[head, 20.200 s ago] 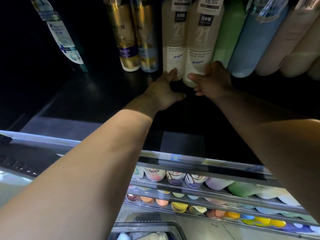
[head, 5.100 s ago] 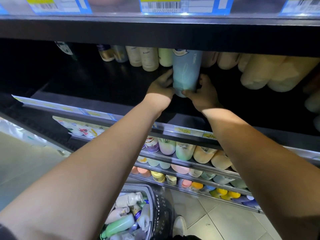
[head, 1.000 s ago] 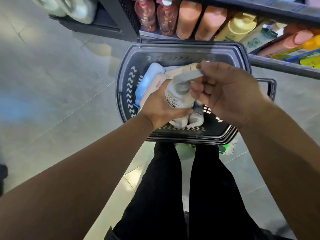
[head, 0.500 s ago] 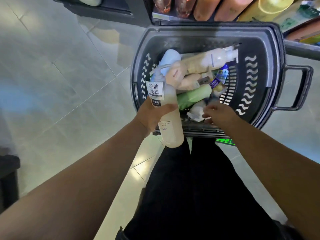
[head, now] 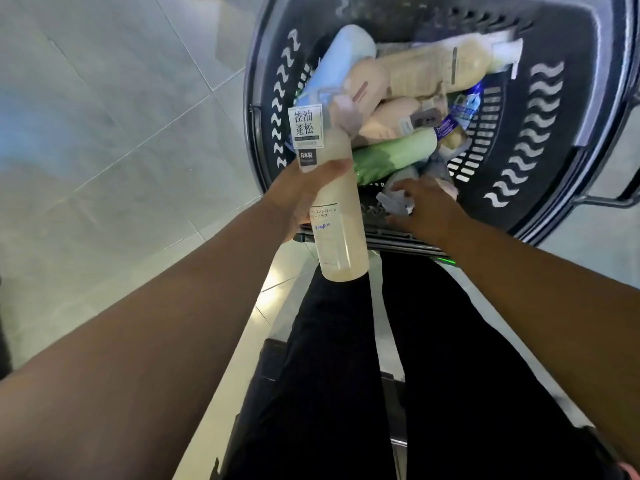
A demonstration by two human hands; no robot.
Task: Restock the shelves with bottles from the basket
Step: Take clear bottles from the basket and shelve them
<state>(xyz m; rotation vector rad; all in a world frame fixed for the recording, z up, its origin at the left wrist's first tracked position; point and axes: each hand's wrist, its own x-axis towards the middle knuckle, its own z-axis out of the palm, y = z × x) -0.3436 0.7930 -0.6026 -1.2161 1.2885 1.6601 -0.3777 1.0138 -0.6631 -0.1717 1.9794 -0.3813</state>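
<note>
Bottle (head: 334, 216) centre frame, held out of basket (head: 554, 39), left hand (head: 298, 197) wrapped round its middle. Right hand (head: 427, 207) low over pile (head: 408, 109) in basket, upper right; fingers spread, gripping nothing. Step: picking stock. Next, likely: grasp second bottle, lift both to shelf.
</note>
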